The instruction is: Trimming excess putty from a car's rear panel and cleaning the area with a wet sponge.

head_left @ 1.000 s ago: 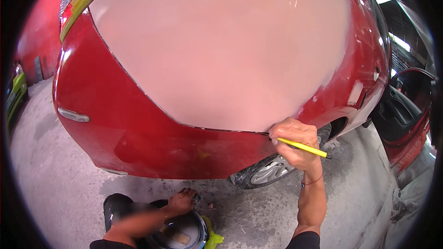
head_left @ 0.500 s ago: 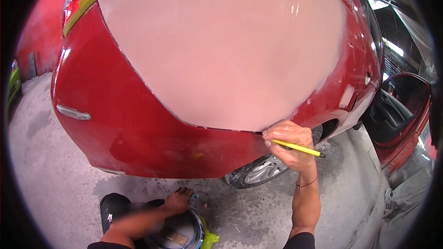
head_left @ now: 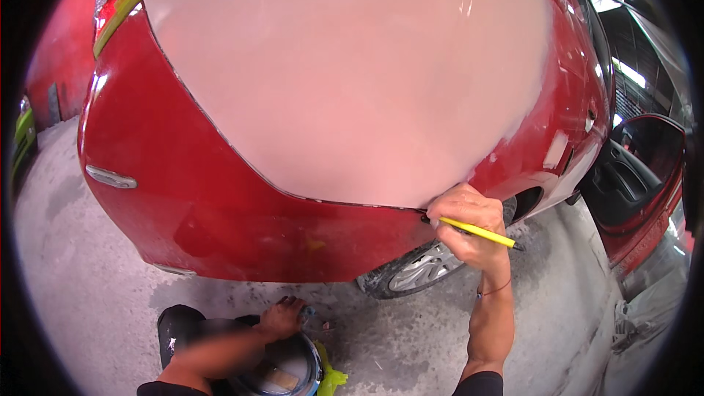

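Observation:
My right hand (head_left: pixel 469 227) grips a slim yellow tool (head_left: pixel 477 230), its far end dark, with its hidden front end at the seam where a pale pink filler patch (head_left: pixel 345 73) meets the red bumper (head_left: pixel 191 220). My left hand (head_left: pixel 282 317) hangs low over a dark round bucket (head_left: pixel 315 363), its fingers curled round a small bluish object that I cannot make out. A lime-yellow bag or cloth (head_left: pixel 330 374) lies beside the bucket.
The red car's wheel (head_left: pixel 425 271) shows below the bumper, and an open door (head_left: pixel 631 183) at right. A yellow-green strip (head_left: pixel 132 4) runs along the upper left by the tail light. A green object (head_left: pixel 23 132) stands far left on the concrete floor (head_left: pixel 73 264).
My right hand and the yellow tool shifted slightly left, then slightly back right along the seam. My left hand stays low by the bucket, almost in place.

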